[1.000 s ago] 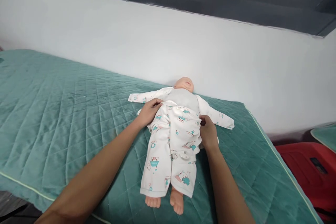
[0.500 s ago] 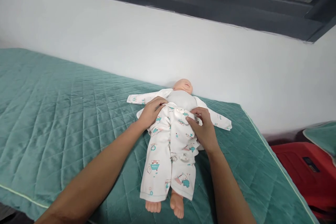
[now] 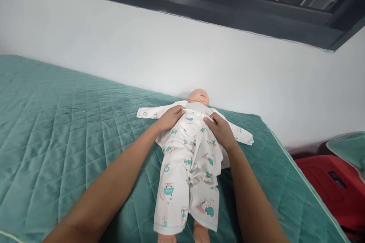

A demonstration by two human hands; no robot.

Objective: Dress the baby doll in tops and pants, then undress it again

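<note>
A baby doll (image 3: 198, 97) lies on its back with its head toward the wall and its feet toward me. It wears white printed pants (image 3: 176, 167) and a white printed jacket (image 3: 241, 133) that is open over its pale chest, sleeves spread to both sides. My left hand (image 3: 171, 117) pinches the pants' waistband at the left side of the doll's belly. On the other side, my right hand (image 3: 221, 129) grips the same waistband between thumb and fingers. The doll's feet are partly cut off by the lower edge of the view.
A green quilted cover (image 3: 85, 121) spreads under the doll, with a light piped edge at the right. Behind it rises a white wall (image 3: 128, 45) below a dark window frame (image 3: 199, 3) with bars. A red plastic object (image 3: 327, 182) stands at the right.
Both hands have drawn the waistband up toward the doll's chest, and the pants' front looks smoother and more stretched. The view has shifted slightly, with the doll's feet lower in it.
</note>
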